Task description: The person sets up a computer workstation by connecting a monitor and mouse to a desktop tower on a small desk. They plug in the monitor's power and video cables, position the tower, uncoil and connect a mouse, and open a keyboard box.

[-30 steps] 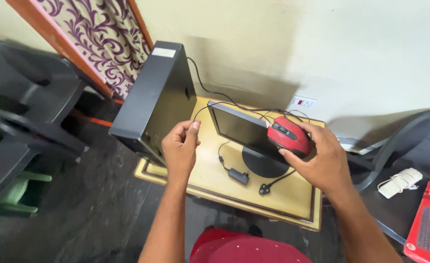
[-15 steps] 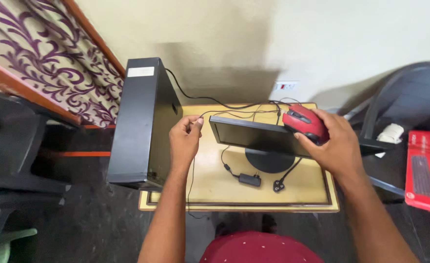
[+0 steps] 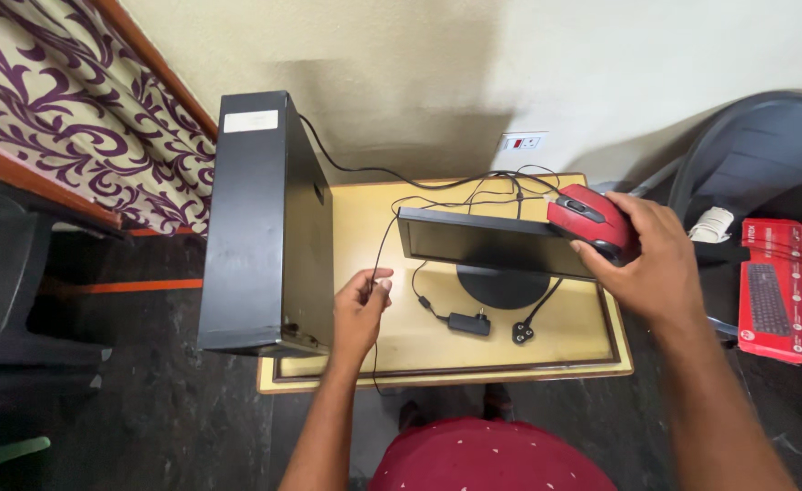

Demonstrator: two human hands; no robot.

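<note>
My right hand (image 3: 651,264) grips a red and black computer mouse (image 3: 590,218) above the right end of a small black monitor (image 3: 483,244). The monitor stands on a round base on a low yellow table (image 3: 569,341). My left hand (image 3: 360,309) pinches the mouse's thin black cable (image 3: 380,250), which loops up over the table toward the mouse. A black computer tower (image 3: 260,223) stands on the table's left side, just left of my left hand.
A small black adapter (image 3: 467,322) and a black plug (image 3: 522,334) lie on the table in front of the monitor. A wall socket (image 3: 521,142) sits behind. A red keyboard box (image 3: 776,289) and a dark plastic chair (image 3: 756,155) are at the right, a patterned curtain (image 3: 74,118) at the left.
My left hand has slid down the cable toward the table's front edge. My right hand with the mouse has shifted slightly right. The view has turned to face the table more squarely.
</note>
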